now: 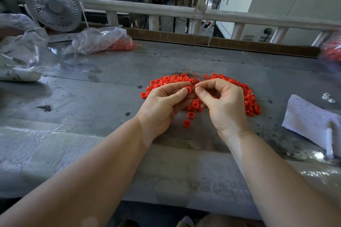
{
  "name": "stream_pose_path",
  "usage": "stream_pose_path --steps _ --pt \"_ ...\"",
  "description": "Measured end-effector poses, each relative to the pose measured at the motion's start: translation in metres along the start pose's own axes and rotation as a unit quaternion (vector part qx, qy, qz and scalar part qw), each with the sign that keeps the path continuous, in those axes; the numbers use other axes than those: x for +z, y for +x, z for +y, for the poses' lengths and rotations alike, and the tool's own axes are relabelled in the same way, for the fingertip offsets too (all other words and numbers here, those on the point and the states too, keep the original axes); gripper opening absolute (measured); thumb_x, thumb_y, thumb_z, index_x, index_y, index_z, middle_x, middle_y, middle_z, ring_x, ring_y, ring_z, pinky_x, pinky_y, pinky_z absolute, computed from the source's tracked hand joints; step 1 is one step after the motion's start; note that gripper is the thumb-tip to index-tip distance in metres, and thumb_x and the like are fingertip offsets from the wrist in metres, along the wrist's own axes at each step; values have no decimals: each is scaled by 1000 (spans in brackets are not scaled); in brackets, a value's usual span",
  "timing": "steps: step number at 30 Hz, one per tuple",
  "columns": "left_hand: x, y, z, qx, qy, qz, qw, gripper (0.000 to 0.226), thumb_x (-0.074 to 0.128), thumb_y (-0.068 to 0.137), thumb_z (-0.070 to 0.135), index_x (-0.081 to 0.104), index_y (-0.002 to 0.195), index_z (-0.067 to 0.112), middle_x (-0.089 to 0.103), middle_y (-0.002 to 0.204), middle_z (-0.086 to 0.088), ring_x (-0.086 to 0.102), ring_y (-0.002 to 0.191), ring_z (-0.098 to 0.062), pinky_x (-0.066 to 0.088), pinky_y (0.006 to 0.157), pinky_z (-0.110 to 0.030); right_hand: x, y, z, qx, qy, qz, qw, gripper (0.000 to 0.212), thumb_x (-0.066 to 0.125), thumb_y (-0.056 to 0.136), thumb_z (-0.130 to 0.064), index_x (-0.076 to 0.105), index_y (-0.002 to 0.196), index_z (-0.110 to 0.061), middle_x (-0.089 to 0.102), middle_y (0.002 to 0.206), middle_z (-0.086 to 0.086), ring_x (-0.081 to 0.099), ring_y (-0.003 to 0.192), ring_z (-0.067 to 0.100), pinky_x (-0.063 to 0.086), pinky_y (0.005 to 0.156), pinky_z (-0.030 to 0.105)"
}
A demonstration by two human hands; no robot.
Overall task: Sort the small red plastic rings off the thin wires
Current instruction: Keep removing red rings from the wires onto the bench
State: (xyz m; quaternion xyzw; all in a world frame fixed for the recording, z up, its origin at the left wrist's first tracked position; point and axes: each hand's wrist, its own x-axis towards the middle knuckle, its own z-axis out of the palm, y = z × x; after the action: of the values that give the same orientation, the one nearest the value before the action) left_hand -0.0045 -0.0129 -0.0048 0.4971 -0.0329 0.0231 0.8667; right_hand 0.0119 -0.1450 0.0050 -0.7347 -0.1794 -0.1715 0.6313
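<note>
Grey metal bench (110,72) fills the view, scuffed and stained. White fan (53,5) at 10 o'clock, clear bag with red parts (103,39) at 11, lined paper with a pen (311,121) at 3. Pile of red rings (247,96) sits just above centre, with a tuft of thin wires (191,74) at its 12 o'clock edge. A few stray rings (191,115) lie at the pile's 6 o'clock, between the wrists.

Left hand (164,105): fingers curled, thumb and forefinger pinching one ring (188,89). Right hand (221,105): thumb and forefinger tips closed together right beside that ring. Likely on a wire end, but too thin to confirm.

Risks, my read:
- The ring pops free and rolls into the pile, so sorted and unsorted mix.
- The wire springs back or pricks a fingertip if pulled at an angle.
- Loose wires are nearly invisible on the grey metal and easily missed.
</note>
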Motion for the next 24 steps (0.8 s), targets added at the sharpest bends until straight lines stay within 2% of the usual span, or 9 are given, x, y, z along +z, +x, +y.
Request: stream_pose_path --steps 3,8,12,24 --pt "0 1 1 -11 -5 1 1000 20 48 90 -2 65 90 7 72 72 -2 67 63 -7 54 59 -17 0 0 0 -20 -34 7 999 21 69 79 -5 67 70 -23 65 65 -13 60 61 -1 49 60 18" --pt "-2 2 0 -28 -21 -3 999 24 46 92 1 67 87 10 72 71 -1 67 62 -6 53 57 -17 0 -1 -1 -40 -64 -5 997 17 69 79 -5 67 72 -20 66 70 -13 61 69 -3 45 65 8" --pt "-4 3 0 -40 -35 -6 999 28 46 92 1 71 84 11 71 72 -3 67 64 -8 54 58 -18 -1 -1 -2 -47 -66 -13 997 19 69 79 -3 67 72 -20 66 72 -14 62 72 -3 45 69 8" --pt "-5 3 1 -58 -49 2 997 25 42 93 0 66 88 6 69 67 -4 65 58 -9 54 57 -19 1 -3 -2 -68 -72 -32 995 19 69 78 -2 67 72 -20 66 73 -16 63 73 -4 43 67 5"
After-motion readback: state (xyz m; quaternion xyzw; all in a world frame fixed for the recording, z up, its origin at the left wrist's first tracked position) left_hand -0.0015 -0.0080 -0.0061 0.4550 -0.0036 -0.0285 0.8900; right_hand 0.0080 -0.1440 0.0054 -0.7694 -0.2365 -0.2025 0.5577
